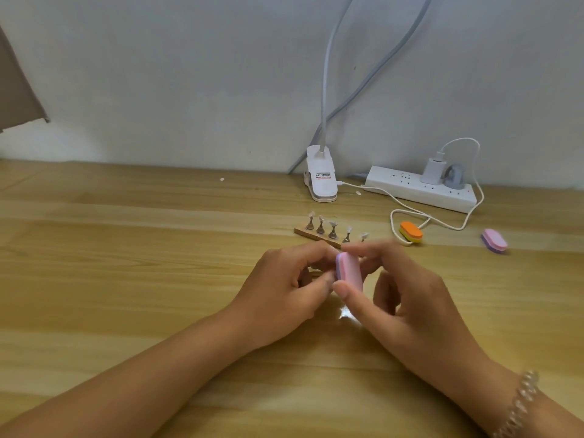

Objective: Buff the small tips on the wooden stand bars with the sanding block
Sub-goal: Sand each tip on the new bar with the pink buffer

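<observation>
Nearest to me, two bare forearms are reaching in from the bottom edge over a pale wooden table [126, 248], the right wrist wearing a clear coiled bracelet [518, 403]. The right hand [407, 298] is pinching the sanding block [349, 270], with the thumb at its near end and a fingertip over its far end. The block is pink with a purple edge and is standing on its side, its long axis running away from me. The left hand [284, 289] is curling in against the block's left side; I cannot tell whether it is gripping the block, holding something small beneath, or only touching. Just beyond the fingertips, the wooden stand bar [316, 234] is lying aslant, far end to the left, near end slipping behind the fingers. Five small tips [331, 223] are standing upright along it on little pegs (the rightmost one is peeking just above the right forefinger). So the work is lying ahead of the grip and slightly left, with the block's far end pointing toward it; I am judging that a short push forward would bring them together. Further right, two spare blocks are resting apart: an orange block [410, 231] and a pink block [494, 240]. Against the wall, a white clip lamp [320, 177] and a power strip [420, 192] are sitting.
</observation>
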`<state>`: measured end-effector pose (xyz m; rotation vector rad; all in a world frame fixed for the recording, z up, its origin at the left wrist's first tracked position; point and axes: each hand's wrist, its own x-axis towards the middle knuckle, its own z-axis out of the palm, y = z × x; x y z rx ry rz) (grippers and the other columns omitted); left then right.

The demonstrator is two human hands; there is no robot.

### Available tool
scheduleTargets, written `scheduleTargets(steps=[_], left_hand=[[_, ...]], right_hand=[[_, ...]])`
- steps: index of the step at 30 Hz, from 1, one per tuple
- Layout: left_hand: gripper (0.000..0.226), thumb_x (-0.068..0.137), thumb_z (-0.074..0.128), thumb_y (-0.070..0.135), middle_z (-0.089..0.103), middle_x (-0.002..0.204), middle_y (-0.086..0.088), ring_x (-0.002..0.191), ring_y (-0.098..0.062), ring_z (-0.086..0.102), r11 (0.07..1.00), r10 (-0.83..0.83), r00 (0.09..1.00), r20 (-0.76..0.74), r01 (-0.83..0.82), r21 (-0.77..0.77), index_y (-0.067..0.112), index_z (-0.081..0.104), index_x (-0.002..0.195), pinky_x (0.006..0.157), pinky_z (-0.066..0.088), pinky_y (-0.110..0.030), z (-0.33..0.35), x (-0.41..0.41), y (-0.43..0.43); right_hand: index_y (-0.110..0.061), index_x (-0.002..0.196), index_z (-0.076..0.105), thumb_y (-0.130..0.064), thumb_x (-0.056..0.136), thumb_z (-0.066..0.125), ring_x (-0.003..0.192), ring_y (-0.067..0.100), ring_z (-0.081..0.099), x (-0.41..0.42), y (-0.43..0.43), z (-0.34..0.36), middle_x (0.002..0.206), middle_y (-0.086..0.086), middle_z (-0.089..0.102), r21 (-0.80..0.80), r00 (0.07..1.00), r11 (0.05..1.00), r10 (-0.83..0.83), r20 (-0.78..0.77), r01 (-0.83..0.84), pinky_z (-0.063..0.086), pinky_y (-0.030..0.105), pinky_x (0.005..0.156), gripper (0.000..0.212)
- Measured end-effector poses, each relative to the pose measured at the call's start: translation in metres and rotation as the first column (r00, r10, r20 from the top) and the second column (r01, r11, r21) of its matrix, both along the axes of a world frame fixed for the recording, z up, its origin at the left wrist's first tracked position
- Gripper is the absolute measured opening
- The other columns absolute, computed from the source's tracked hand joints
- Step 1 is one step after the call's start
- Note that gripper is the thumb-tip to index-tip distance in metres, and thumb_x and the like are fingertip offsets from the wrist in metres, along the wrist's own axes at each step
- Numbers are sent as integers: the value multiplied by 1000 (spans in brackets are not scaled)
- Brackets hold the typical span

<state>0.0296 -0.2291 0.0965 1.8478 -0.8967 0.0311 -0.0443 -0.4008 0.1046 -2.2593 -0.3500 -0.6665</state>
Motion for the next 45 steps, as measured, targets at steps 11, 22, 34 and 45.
scheduleTargets(steps=[11, 22, 34, 45], left_hand=[[12, 95, 66, 20, 71, 99, 9, 43, -11, 43, 986, 121, 989, 79, -111, -123, 30, 74, 98, 46, 44, -31, -3, 3, -2], [22, 92, 70, 14, 74, 91, 12, 48, -10, 52, 997, 77, 995, 58, -76, -27, 24, 65, 111, 53, 47, -27, -1, -4, -2], [23, 92, 59, 23, 70, 93, 14, 55, -7, 52, 991, 137, 984, 114, -136, -20, 28, 68, 113, 58, 36, -13, -1, -1, -3], [7, 93, 61, 28, 66, 92, 17, 52, -7, 48, 991, 116, 989, 88, -110, -69, 33, 63, 97, 55, 39, -19, -2, 1, -2]], right_hand=[[-34, 85, 50, -57, 76, 51, 58, 10, 49, -4, -1, -4, 62, -14, 48, -357, 983, 928, -149, -103, 103, 34, 27, 50, 24], [-26, 110, 67, -25, 87, 69, 54, 13, 55, 4, -5, -2, 90, -14, 61, -78, 995, 996, -47, 92, 54, 48, 33, 52, 23], [-30, 93, 51, -48, 80, 58, 49, 14, 45, -4, -3, 5, 58, -11, 45, -124, 995, 987, -100, -10, 98, 31, 24, 47, 24], [-31, 95, 52, -42, 94, 55, 50, 15, 51, 0, -6, 0, 67, -13, 60, -92, 992, 989, -116, -49, 112, 33, 25, 48, 12]])
